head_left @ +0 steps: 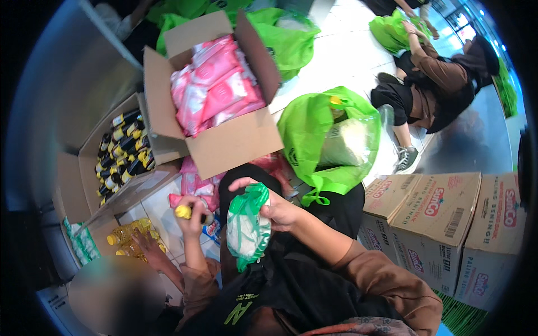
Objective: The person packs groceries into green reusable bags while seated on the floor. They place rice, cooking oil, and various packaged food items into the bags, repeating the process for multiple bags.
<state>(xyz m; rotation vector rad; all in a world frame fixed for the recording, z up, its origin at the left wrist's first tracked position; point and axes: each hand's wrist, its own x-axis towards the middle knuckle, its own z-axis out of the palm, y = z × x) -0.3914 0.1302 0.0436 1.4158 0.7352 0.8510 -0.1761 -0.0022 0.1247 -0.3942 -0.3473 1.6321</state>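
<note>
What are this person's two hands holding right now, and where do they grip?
The right hand grips a green-and-white packet by its upper right edge. The left hand clasps a yellow-capped bottle near its cap.

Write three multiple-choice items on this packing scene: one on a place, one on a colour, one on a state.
1. Where do the pink packets lie?
A. in the open cardboard box
B. in the green bag
C. on the sealed cartons

2. What colour cap has the bottle in the left hand?
A. red
B. yellow
C. white

3. How is the green-and-white packet held?
A. lying loose
B. pinned under a foot
C. gripped by the right hand

A: packets fill the box. B: yellow cap shows above the fist. C: fingers wrap it.
</note>
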